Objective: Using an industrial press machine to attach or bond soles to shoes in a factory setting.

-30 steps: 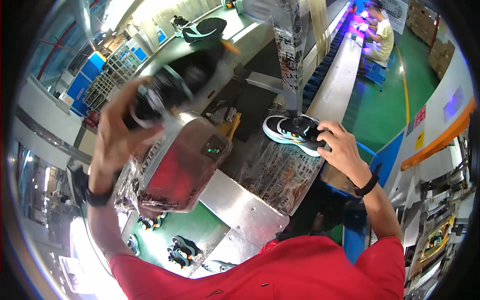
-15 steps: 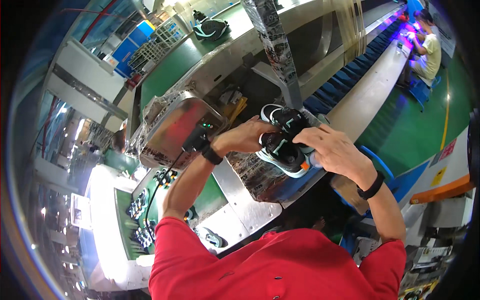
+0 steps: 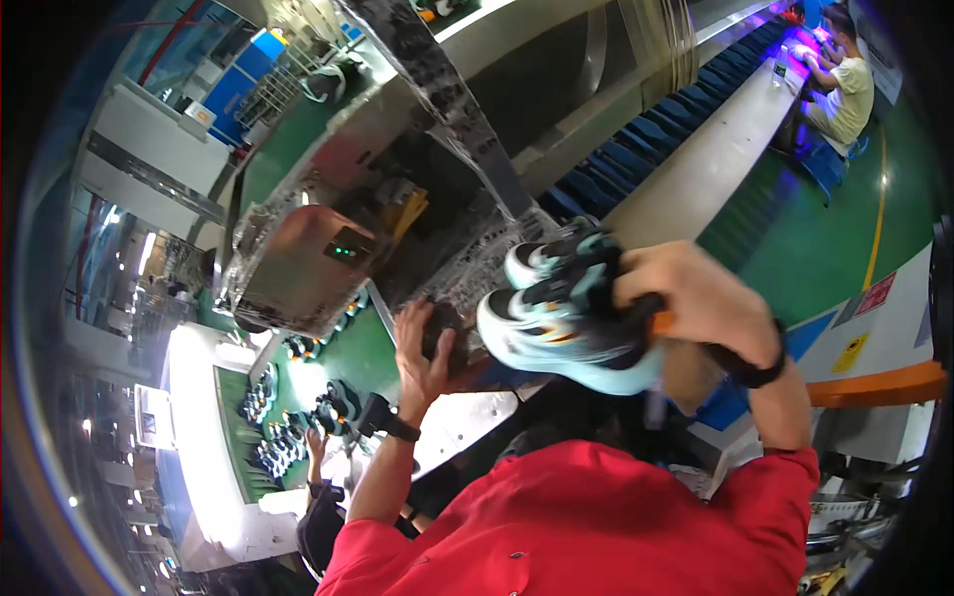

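Observation:
A pair of black, white and mint-green sneakers (image 3: pixel 578 370) is lifted above the film-wrapped stand, side by side and blurred by motion. My right hand (image 3: pixel 701 303) is closed on their right-hand end; its fingertips are partly hidden. To the left, my left hand (image 3: pixel 422 358) has its thumb and fingers apart at the stand's left end. It lies against a dark rounded part (image 3: pixel 443 333) whose kind I cannot make out. Both wrists wear black bands.
A metal post (image 3: pixel 447 99) slants over the stand beside a metal housing (image 3: pixel 308 268) with green lights. Several sneakers (image 3: pixel 283 442) line the green belt at left, near another person's hand (image 3: pixel 316 447). Another person (image 3: pixel 845 94) sits at the far right conveyor (image 3: pixel 711 164).
My right hand has raised the sneakers off the stand toward me. My left hand has let go of them and moved left and down. Another person's hand has appeared by the left belt.

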{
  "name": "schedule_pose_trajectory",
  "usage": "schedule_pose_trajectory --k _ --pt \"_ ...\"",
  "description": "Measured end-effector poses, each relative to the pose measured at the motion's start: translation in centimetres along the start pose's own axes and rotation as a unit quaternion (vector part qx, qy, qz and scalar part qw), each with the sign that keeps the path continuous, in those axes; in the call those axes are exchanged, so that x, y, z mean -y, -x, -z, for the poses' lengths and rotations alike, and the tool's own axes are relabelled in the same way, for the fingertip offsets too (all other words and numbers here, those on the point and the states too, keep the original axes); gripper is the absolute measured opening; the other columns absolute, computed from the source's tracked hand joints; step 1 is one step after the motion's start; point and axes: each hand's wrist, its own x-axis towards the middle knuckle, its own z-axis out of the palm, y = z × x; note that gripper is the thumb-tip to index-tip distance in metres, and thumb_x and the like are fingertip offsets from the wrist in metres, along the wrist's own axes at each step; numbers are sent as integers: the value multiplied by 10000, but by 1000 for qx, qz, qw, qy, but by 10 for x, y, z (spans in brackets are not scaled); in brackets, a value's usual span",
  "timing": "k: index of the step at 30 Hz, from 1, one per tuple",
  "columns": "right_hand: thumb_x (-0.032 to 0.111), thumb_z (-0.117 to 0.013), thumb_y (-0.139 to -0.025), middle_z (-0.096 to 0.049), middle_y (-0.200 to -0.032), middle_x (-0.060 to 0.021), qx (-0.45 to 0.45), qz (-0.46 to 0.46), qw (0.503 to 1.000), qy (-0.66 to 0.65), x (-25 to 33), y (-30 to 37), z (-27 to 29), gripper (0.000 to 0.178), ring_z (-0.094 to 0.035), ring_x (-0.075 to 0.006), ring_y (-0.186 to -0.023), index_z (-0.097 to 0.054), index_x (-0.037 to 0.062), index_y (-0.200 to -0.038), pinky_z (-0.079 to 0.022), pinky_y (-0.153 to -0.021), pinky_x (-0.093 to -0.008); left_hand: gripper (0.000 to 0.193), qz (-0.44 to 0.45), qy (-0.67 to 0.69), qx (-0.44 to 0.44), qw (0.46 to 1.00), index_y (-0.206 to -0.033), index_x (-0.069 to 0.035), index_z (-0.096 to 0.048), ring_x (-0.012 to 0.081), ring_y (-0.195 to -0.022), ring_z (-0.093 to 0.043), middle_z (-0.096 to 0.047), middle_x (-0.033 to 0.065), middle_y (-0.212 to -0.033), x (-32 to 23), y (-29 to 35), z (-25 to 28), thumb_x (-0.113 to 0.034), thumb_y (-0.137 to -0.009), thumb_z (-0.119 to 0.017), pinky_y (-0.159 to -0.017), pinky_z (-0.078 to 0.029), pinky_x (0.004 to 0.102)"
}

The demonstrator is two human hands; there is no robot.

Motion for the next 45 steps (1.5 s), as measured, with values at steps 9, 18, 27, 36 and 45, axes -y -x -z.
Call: schedule_pose_trajectory --k 9,18,27,36,45 --pt "12 -626 -686 -647 -800 -172 -97 -235 935 246 -179 91 -18 143 -631 -381 -803 -680 65 -808 -499 -705 -458 468 12 12 25 1000 -1224 16 -583 357 -1318 -415 -511 179 -1359 -13 -15 -1 -215 -827 -669 -1113 -281 444" --pt "25 -651 -694 -628 -900 -140 -68 -304 918 245 -371 94 -168 150 -637 -375 -833 -656 86 -831 -524 -717 -465 491 43 15 53 998 -1241 6 -564 379 -1344 -375 -487 181 -1382 -17 -16 0 -236 -826 -667 -1128 -240 483" --pt "-70 -659 -647 -525 -1278 -217 -143 -271 926 220 -349 97 -171 562 -574 -411 -1075 -607 88 -1184 -482 -929 -451 514 23 10 38 999 -1217 8 -572 403 -1310 -399 -500 199 -1351 -7 -20 8 -258 -791 -680 -1112 -260 499" --pt "-75 -580 -813 -681 -967 -144 -351 -42 927 128 -34 -81 -29 209 -668 -258 -852 -648 -35 -1008 -530 -750 -334 415 -13 91 -34 995 -1168 -89 -637 356 -1310 -429 -521 157 -1356 5 -3 -1 -259 -798 -715 -1113 -251 541" --pt "-99 -617 -704 -606 -1195 -141 -119 295 879 356 119 -407 -101 447 -623 -311 -1031 -635 48 -1126 -522 -869 -397 348 -42 247 -64 966 -1129 -98 -657 268 -1278 -473 -578 64 -1299 28 6 4 -227 -809 -705 -1126 -223 520"
